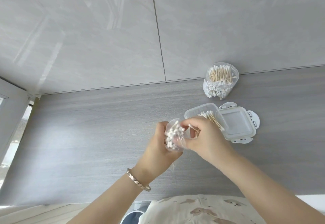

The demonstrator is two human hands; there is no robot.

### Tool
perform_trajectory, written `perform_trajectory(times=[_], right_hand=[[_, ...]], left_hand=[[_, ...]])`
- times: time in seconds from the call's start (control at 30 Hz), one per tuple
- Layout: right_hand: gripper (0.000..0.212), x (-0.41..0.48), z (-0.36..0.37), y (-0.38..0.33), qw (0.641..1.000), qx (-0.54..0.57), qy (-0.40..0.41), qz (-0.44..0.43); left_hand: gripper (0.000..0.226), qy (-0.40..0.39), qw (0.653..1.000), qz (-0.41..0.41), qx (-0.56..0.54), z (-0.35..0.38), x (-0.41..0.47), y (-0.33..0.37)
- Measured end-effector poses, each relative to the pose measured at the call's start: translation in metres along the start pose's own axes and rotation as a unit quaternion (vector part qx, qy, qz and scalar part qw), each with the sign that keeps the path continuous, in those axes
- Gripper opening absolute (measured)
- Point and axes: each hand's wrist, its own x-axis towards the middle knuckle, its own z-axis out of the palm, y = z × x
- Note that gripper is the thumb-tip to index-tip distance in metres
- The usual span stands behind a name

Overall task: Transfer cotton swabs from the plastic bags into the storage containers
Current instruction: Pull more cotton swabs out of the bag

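Note:
My left hand (158, 149) grips a clear plastic bag (173, 136) full of white-tipped cotton swabs, mouth turned up. My right hand (202, 136) pinches a few wooden-stick swabs (192, 128) just to the right of the bag's mouth. Behind that hand sits an open rectangular clear container (195, 112) with some swabs lying in it. Its hinged lid (235, 124) lies flat to the right. A round clear jar (220, 81) packed with upright swabs stands further back by the wall.
The grey wood-grain tabletop (96, 127) runs back to a tiled wall (105, 39). A window frame (12, 111) borders the left side. The table's near edge lies just below my forearms.

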Motion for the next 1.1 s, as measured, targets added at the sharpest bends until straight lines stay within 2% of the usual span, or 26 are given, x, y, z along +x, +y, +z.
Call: perform_trajectory(times=[0.13, 0.2, 0.27, 0.37, 0.47, 0.63, 0.73, 0.9, 0.97, 1.1], right_hand=[[0.020, -0.004, 0.001, 0.009, 0.994, -0.029, 0.011, -0.106], [0.017, -0.007, 0.000, 0.013, 0.992, -0.027, 0.017, -0.123], [0.019, -0.008, -0.001, 0.014, 0.994, -0.028, 0.021, -0.102], [0.035, -0.008, -0.003, 0.014, 0.998, -0.036, 0.022, -0.036], [0.046, -0.008, -0.006, 0.014, 0.998, -0.051, -0.021, -0.004], [0.035, -0.010, -0.011, 0.007, 0.997, 0.026, -0.074, 0.015], [0.028, -0.012, -0.010, 0.001, 0.994, -0.016, -0.108, 0.025], [0.021, -0.019, 0.002, 0.002, 0.997, -0.060, -0.031, 0.025], [0.018, -0.020, 0.003, 0.006, 0.999, -0.039, -0.002, 0.013], [0.019, -0.018, -0.004, 0.016, 0.999, 0.030, 0.037, 0.014]], left_hand=[[0.061, -0.032, 0.999, 0.004, 0.039, 0.002, 0.005, -0.001], [0.060, -0.046, 0.998, -0.021, 0.028, 0.000, 0.005, 0.003], [0.056, -0.054, 0.998, -0.025, 0.026, 0.000, 0.004, 0.004], [0.050, -0.042, 0.998, -0.025, 0.030, 0.000, 0.004, 0.003], [0.055, -0.060, 0.997, -0.030, 0.045, -0.002, 0.004, 0.003], [0.074, -0.124, 0.988, 0.006, 0.087, -0.003, 0.005, 0.005], [0.092, -0.142, 0.980, 0.027, 0.138, -0.004, 0.005, 0.010], [0.101, -0.137, 0.972, 0.076, 0.178, -0.004, 0.008, 0.018], [0.102, -0.126, 0.975, 0.080, 0.165, -0.004, 0.007, 0.014], [0.087, -0.099, 0.981, 0.045, 0.161, -0.008, 0.008, 0.006]])
